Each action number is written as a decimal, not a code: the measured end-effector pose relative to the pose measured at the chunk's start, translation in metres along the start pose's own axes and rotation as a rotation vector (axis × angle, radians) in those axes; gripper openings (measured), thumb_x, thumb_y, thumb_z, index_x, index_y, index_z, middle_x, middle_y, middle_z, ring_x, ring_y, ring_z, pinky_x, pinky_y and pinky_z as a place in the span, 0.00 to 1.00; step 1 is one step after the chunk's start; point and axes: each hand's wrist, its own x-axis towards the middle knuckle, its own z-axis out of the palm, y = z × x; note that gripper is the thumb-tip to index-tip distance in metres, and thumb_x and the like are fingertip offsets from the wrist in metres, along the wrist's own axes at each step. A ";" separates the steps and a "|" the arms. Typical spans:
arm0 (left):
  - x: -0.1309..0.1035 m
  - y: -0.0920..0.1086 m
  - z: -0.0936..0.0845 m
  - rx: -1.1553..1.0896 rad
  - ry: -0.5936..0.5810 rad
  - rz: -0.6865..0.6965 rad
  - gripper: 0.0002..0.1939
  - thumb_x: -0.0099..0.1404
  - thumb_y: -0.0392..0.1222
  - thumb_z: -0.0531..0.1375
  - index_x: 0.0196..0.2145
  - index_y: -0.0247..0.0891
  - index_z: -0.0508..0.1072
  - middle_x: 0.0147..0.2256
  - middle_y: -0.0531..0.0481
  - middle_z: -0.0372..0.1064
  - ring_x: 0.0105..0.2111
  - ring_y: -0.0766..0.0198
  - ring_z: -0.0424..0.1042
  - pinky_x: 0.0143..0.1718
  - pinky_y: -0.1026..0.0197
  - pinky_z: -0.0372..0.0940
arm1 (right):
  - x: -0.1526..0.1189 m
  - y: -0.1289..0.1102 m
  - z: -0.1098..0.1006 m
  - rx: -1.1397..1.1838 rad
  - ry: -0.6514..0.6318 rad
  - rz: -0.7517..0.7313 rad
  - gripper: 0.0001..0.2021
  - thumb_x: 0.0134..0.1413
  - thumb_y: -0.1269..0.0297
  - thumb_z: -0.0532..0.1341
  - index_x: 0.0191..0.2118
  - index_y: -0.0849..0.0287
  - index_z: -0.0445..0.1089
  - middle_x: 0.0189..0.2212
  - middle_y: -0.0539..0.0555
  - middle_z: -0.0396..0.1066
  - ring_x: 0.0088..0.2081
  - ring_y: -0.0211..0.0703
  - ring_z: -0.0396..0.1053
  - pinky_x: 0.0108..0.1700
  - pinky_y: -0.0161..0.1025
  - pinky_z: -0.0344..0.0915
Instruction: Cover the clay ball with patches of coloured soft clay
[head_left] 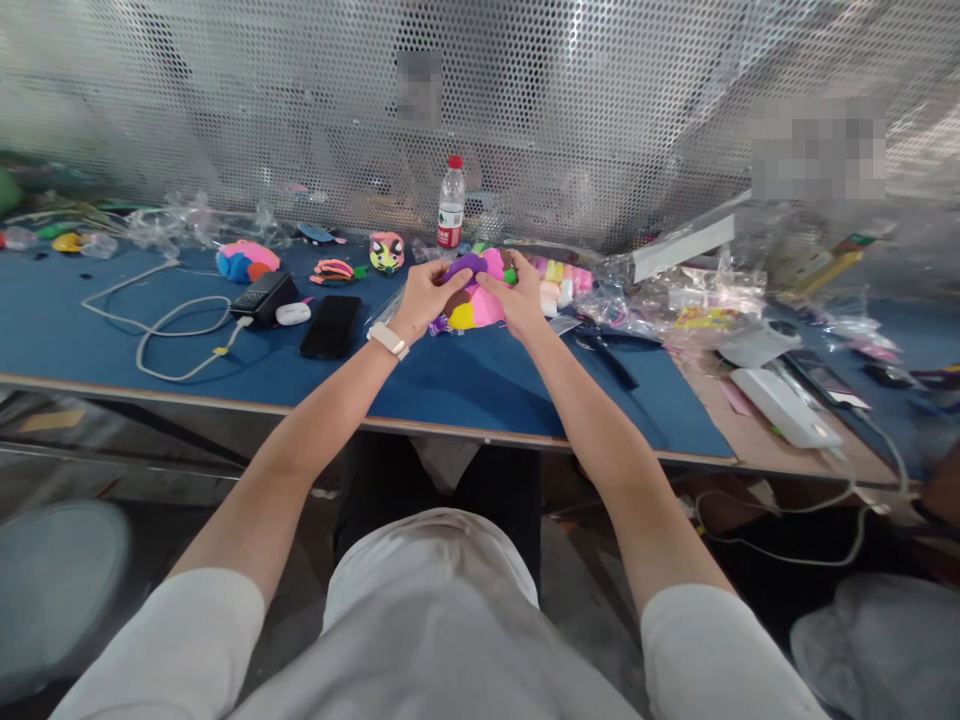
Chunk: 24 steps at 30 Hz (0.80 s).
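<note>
Both my hands hold a multicoloured modelling-clay piece (486, 300) over the blue table, with purple, pink, yellow, brown and green patches. My left hand (426, 297) grips its left side, the thumb pressed on the purple part. On the right side my right hand (523, 297) has its thumb against the pink area and its fingers behind. The fingers behind the piece are partly hidden. A small purple item (438, 326) shows just below my left fingers; I cannot make out whether it is attached.
A water bottle (451, 205) with a red cap stands behind my hands. Leftward are a black phone (331, 326), a charger (264, 299) with a white cable, and clay figures (386, 252). Plastic wrappers (675, 300), scissors (611, 360) and a white power bank (785, 408) lie to the right.
</note>
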 end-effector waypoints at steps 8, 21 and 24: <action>0.002 0.006 -0.002 -0.104 -0.147 -0.129 0.32 0.64 0.73 0.79 0.35 0.37 0.84 0.31 0.47 0.77 0.29 0.65 0.71 0.31 0.60 0.66 | 0.001 -0.006 0.003 0.079 0.101 0.082 0.33 0.49 0.27 0.78 0.44 0.47 0.71 0.42 0.52 0.78 0.46 0.52 0.80 0.55 0.57 0.83; -0.002 -0.001 0.001 -0.056 -0.118 -0.059 0.30 0.59 0.67 0.84 0.39 0.37 0.86 0.33 0.47 0.79 0.31 0.64 0.73 0.34 0.60 0.68 | -0.002 -0.002 0.002 0.127 0.048 0.081 0.34 0.43 0.36 0.86 0.46 0.47 0.73 0.42 0.52 0.80 0.47 0.54 0.81 0.58 0.61 0.85; -0.002 -0.001 0.002 -0.081 -0.085 -0.085 0.33 0.63 0.73 0.79 0.37 0.37 0.86 0.34 0.45 0.81 0.32 0.63 0.75 0.33 0.60 0.68 | -0.001 -0.004 0.001 0.138 0.038 0.111 0.33 0.44 0.38 0.85 0.47 0.48 0.72 0.43 0.52 0.81 0.49 0.55 0.82 0.58 0.61 0.85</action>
